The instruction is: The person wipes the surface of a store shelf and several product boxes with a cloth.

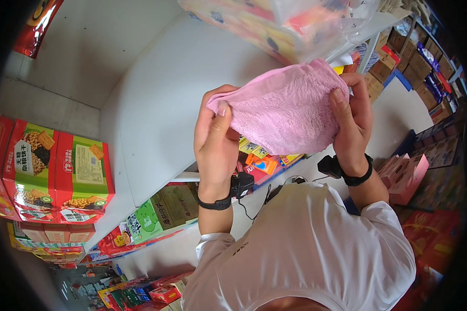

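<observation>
A folded pink terry cloth (pixel 288 110) is held up between my two hands, in front of a white shelf board (pixel 171 89). My left hand (pixel 218 136) pinches its left corner, thumb on the near face and fingers behind. At the opposite side, my right hand (pixel 352 116) grips the cloth the same way, its fingers partly hidden behind the edge. The cloth's lower edge hangs slack between the hands. Black straps with small devices are on both wrists.
Clear plastic packaging with a colourful print (pixel 272 27) sits on the board just beyond the cloth. Red and green biscuit boxes (pixel 58 171) stand at the left. Below are a green carton (pixel 146 221) and small packets (pixel 260 163). Pink boxes (pixel 404 179) lie at the right, cardboard cartons (pixel 416 70) farther back.
</observation>
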Demonstrator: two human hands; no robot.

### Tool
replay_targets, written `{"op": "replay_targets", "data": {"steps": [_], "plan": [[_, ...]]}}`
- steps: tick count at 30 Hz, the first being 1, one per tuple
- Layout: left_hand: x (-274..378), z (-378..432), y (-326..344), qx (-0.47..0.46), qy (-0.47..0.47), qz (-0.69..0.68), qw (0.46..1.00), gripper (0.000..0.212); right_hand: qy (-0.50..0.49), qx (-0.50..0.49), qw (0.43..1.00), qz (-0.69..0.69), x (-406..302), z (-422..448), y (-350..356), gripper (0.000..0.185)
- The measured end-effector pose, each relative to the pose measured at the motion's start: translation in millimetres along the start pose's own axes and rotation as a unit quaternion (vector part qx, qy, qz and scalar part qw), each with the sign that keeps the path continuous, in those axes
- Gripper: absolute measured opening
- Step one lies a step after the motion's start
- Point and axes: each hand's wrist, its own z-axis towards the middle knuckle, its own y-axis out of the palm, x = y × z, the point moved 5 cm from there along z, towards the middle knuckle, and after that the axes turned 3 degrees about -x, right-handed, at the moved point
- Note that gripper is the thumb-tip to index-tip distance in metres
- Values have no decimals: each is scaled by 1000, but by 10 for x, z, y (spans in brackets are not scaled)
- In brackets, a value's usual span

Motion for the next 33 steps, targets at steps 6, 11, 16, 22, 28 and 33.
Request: {"op": "replay_targets", "data": {"steps": [6, 11, 16, 22, 28, 33], "plan": [[-130, -127, 82, -47, -27, -13, 998, 20, 181, -86, 980, -20, 264, -5, -126, 27], [-192, -177, 74, -73, -82, 27, 994, 24, 157, -60, 985, 43, 302, -26, -205, 27], [-289, -294, -84, -127, -121, 97, 980, 25, 95, -81, 992, 30, 191, -59, -260, 42], [-315, -409, -85, -150, -179, 204, 951, 36, 41, -175, 984, -17, 228, -220, -86, 43], [-354, -350, 172, -254, 22, 445, 858, 31, -146, -268, 947, -101, 182, -361, 106, 21], [-496, -426, 133, -221, 30, 413, 883, 28, 47, -88, 976, -194, 363, -517, 80, 25]]}}
